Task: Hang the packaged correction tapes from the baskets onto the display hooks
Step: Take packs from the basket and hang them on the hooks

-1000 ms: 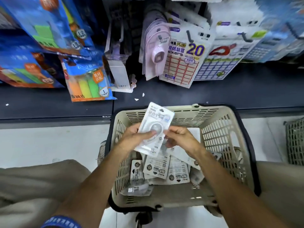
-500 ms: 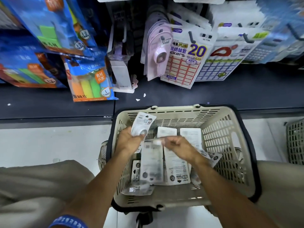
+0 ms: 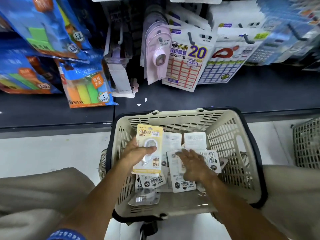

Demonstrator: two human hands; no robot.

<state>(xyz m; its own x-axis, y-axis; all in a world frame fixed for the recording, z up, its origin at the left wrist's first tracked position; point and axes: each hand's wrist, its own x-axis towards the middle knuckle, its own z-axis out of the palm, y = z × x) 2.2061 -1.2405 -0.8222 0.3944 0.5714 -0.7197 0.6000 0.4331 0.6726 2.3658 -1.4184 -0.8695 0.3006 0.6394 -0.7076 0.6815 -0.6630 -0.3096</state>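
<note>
Best to gather packs one at a time, card tops aligned so the hang holes line up for a hook. Left hand (image 3: 138, 153) clamped on a yellow pack (image 3: 150, 144), thumb across its blister, above the basket (image 3: 230, 135). Right hand (image 3: 192, 163) flat, fingers spread, pressing on loose packs (image 3: 180, 170) lying beneath it in the basket.

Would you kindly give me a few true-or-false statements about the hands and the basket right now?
1. The left hand holds a yellow-edged package. True.
2. The right hand grips a hanging sticker sheet. False: it lies flat on packages inside the basket.
3. The cream basket still has packages in it. True.
4. The yellow-edged package already hangs on a hook. False: it is in the hand, above the basket.
</note>
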